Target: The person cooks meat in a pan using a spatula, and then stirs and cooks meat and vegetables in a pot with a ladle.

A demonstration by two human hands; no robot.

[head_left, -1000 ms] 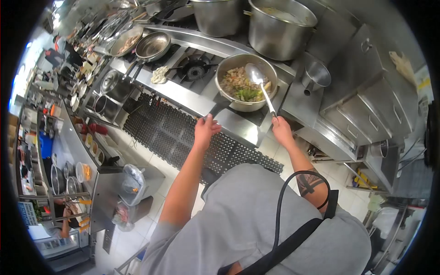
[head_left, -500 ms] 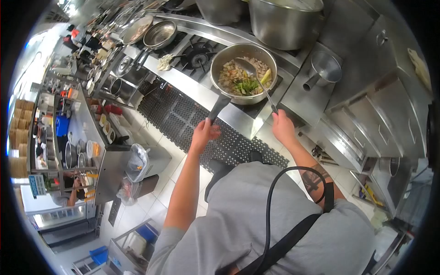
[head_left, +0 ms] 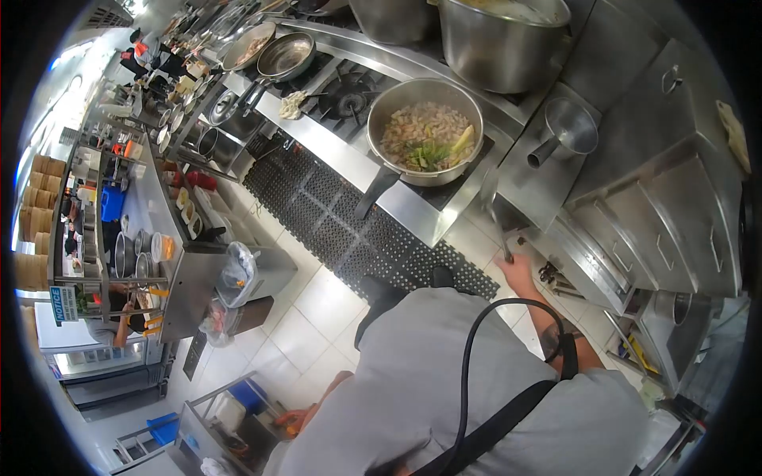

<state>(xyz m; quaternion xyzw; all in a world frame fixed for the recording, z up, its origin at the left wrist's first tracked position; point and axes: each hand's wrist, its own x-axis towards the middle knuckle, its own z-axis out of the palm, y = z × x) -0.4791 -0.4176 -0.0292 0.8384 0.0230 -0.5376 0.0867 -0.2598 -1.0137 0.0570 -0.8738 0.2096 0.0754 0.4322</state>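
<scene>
My right hand [head_left: 516, 268] is closed around the handle of a long metal spoon [head_left: 490, 190]. The spoon's bowl is raised beside the right corner of the stove, clear of the pan. A deep steel pan [head_left: 376, 103] sits on the burner with chopped, light-coloured food [head_left: 429, 125] and green leaves [head_left: 429, 155] inside. Its black handle [head_left: 378, 192] points toward me, with no hand on it. Down at my left side, my left hand [head_left: 298, 418] is near a metal cart, partly hidden by my arm and body; its fingers are unclear.
Two large stockpots [head_left: 504, 51] stand behind the pan. A funnel-shaped steel strainer [head_left: 570, 127] rests on the right counter. A crumpled cloth [head_left: 293, 105] lies on the stove edge. Behind my left side stands the cart with a blue bin [head_left: 248, 394]. A black rubber mat [head_left: 317, 214] covers the floor.
My left hand has let go of the pan handle and dropped back to my left side. My right hand has lifted the spoon out of the pan and drawn it right and toward me.
</scene>
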